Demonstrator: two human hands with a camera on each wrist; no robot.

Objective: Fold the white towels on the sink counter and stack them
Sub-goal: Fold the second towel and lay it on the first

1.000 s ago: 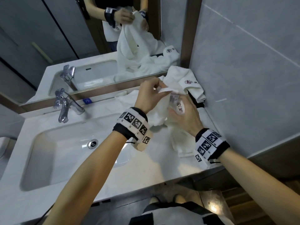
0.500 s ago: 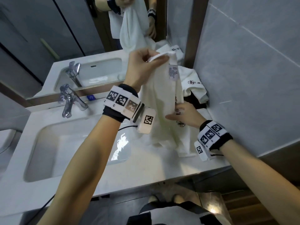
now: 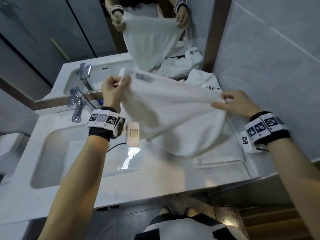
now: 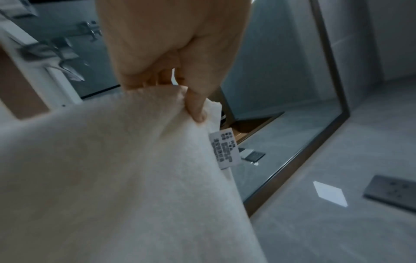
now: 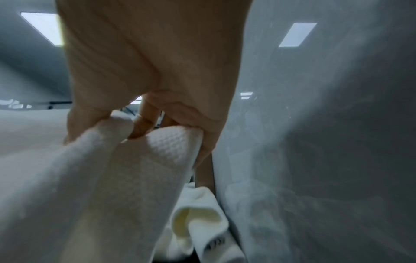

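A white towel (image 3: 173,111) hangs spread in the air over the counter's right part, held by its top edge. My left hand (image 3: 119,84) pinches its left corner beside a small care label (image 3: 144,77); the wrist view shows the thumb (image 4: 198,108) pressed on the cloth (image 4: 112,178). My right hand (image 3: 223,101) pinches the right corner, with the towel (image 5: 126,178) gathered between thumb and fingers. A folded white towel (image 3: 220,158) lies flat on the counter under the hanging one. A crumpled towel with a dark logo (image 3: 206,80) sits in the back right corner.
The sink basin (image 3: 57,156) and chrome tap (image 3: 78,104) take the counter's left half. A mirror (image 3: 86,32) runs along the back and a tiled wall (image 3: 268,66) closes the right side. The counter's front edge (image 3: 155,194) is near my body.
The towel hung bunched from my raised left hand; now my right hand has taken the other corner and moved right, stretching the top edge wide. A folded towel beneath has come into sight.
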